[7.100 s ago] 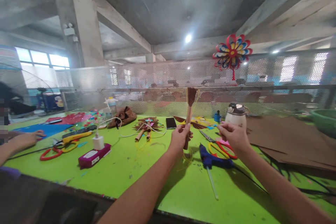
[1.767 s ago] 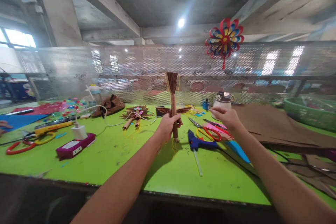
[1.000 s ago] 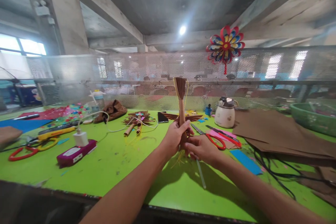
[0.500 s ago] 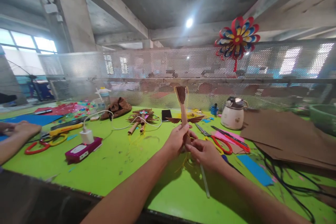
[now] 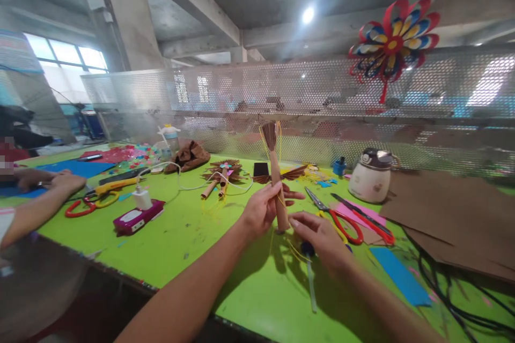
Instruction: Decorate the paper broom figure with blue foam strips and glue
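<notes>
My left hand holds a brown rolled-paper stick upright over the green table; a fan of dark brown paper strips and thin yellow strings sits at its top. The thumb and lower fingers grip the stick while two fingers stretch out to the right. My right hand is just right of the stick's base, fingers pinched together near thin yellow strings that hang below it. A blue glue gun lies under my right hand, mostly hidden.
Red-handled scissors, pink and blue paper, a white jar and brown card sheets lie to the right. A phone, finished paper crafts, a charger on a magenta box and another person's hands are left. A mesh screen stands behind.
My right hand came in from the right to the stick's base and now pinches lower, near the strings. My left hand's upper fingers have stretched out. The view shifted slightly left.
</notes>
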### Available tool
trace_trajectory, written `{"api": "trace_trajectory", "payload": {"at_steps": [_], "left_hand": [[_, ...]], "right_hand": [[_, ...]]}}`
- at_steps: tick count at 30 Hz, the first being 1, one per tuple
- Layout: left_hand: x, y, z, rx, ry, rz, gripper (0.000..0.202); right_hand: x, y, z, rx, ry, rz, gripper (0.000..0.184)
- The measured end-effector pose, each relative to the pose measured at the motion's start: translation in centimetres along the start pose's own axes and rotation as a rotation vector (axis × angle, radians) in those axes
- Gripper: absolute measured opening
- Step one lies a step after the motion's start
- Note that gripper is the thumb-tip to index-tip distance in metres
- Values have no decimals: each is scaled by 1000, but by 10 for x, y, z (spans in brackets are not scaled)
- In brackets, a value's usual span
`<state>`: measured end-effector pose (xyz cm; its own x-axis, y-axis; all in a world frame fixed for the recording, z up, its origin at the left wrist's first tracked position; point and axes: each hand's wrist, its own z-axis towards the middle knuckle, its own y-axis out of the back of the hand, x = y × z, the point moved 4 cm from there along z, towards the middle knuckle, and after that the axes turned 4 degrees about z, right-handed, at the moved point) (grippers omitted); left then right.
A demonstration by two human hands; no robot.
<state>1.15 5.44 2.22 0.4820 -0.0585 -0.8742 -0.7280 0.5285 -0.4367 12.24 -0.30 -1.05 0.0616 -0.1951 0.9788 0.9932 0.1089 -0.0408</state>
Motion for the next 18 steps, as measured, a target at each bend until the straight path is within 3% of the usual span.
{"api": "trace_trajectory", "payload": {"at_steps": [5, 9, 11, 15, 16, 18], "left_hand": [[1, 2, 0, -17, 9, -29, 16], [6, 8, 3, -52, 10, -53, 16], [10, 11, 4, -89, 21, -78, 18], [12, 14, 5, -101, 52, -166, 18], [11, 13, 5, -92, 65, -188, 17], [8, 11, 4, -66, 92, -221, 15]], "right_hand": [[2, 7, -2, -43, -8, -136, 36], [5, 6, -3, -43, 121, -235, 35], [9, -4, -8, 30, 216, -373, 33], [19, -32, -27, 325, 409, -792, 26], [22, -35, -31, 359, 437, -868, 23], [28, -31, -32, 299, 471, -922, 18]]}}
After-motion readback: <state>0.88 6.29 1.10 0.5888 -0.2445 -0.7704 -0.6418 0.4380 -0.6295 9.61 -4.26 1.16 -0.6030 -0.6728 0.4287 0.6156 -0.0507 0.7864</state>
